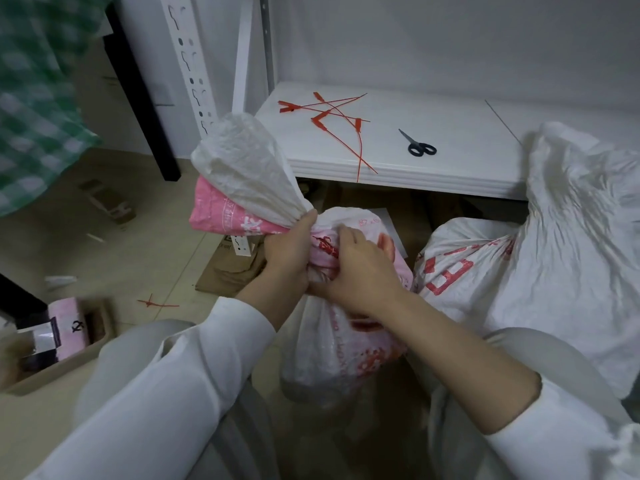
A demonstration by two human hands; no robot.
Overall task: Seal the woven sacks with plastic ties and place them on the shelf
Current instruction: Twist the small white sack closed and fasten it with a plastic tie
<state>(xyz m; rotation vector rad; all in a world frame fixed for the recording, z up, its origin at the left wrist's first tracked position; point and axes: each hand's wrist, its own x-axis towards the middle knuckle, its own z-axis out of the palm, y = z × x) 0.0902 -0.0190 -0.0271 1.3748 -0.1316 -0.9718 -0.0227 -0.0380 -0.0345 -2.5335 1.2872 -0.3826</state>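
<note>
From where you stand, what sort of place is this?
Likely a storeroom or packing area: a white shelf with slotted uprights carries loose red plastic ties and scissors, the left hand and right hand grip a filled woven sack at its neck, and a second sack stands beside it.

Looked down from the head (wide-angle), close over a pink-and-white woven sack point(332, 351), toward a flat white shelf board point(467, 150).

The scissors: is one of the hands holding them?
No, the scissors lie on the white shelf near the red ties, while the left hand and right hand both grip the neck of the sack.
</note>
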